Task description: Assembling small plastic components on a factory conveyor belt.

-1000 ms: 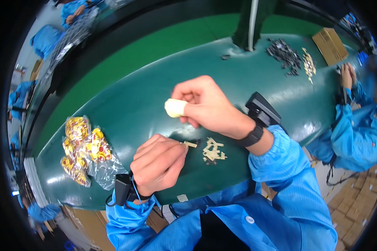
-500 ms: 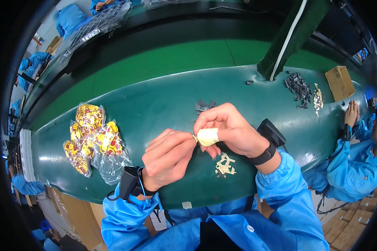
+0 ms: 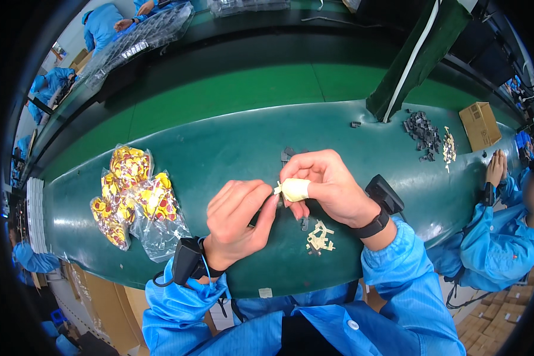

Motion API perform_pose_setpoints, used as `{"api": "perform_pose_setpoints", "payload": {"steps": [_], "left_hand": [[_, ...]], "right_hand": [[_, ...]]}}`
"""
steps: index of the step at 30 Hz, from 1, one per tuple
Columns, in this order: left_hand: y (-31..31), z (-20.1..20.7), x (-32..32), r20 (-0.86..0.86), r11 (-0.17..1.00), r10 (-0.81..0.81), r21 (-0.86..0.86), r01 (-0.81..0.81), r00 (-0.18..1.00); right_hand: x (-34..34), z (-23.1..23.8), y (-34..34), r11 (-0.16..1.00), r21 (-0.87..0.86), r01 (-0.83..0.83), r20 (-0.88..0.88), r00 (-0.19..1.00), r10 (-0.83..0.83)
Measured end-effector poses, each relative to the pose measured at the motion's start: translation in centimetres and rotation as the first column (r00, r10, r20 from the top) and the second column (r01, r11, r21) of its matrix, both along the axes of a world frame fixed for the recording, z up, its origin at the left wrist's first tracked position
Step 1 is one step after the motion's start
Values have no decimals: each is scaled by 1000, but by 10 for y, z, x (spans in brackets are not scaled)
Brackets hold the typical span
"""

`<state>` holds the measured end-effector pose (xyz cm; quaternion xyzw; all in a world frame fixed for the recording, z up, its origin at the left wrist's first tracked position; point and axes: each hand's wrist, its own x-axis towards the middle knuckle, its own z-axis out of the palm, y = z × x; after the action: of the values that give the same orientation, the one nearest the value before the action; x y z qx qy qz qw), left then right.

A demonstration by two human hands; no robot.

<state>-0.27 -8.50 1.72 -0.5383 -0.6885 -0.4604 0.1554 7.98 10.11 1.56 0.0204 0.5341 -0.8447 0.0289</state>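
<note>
My right hand (image 3: 338, 193) is closed, its thumb in a pale yellow finger cot (image 3: 295, 189) pressing toward the bent fingers. A small pale yellow strip-like piece (image 3: 277, 188) sticks out at the cot's tip, held there. My left hand (image 3: 237, 215) has its thumb and forefinger drawn together beside that piece; what lies between the tips is too small to make out. Below the right hand lies a small pile of pale yellow pieces (image 3: 319, 237), with a little dark grey part (image 3: 304, 223) just above it. More dark grey parts (image 3: 286, 154) sit beyond, partly hidden by my fingers.
Clear plastic bags (image 3: 130, 166) of yellow and red pieces lie on the green table (image 3: 219, 142) at left. A heap of black parts (image 3: 421, 132), pale pieces (image 3: 450, 148) and a cardboard box (image 3: 479, 126) are at far right, near another person (image 3: 498, 231). A post (image 3: 406, 65) rises behind the table.
My left fingertips have drawn back slightly to the left and lie less tightly together. The pale piece now shows more beside the right thumb. A dark grey part below the right fingers shows more clearly.
</note>
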Motion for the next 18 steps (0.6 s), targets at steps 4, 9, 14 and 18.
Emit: {"api": "perform_pose_setpoints", "payload": {"steps": [4,9,14,18], "left_hand": [[-1,0,0,291,997,-1,-78,25,957],[-3,-15,-5,735,989,-109,14,145,669],[-1,-7,-5,875,976,-203,143,166,440],[-1,-8,-3,872,979,-192,141,145,451]], "right_hand": [[0,0,-2,999,22,49,-16,999,-48],[0,0,-5,994,91,55,-19,998,-53],[2,3,-5,995,80,53,-28,998,-51],[1,1,-5,994,87,58,-35,998,-55]]}}
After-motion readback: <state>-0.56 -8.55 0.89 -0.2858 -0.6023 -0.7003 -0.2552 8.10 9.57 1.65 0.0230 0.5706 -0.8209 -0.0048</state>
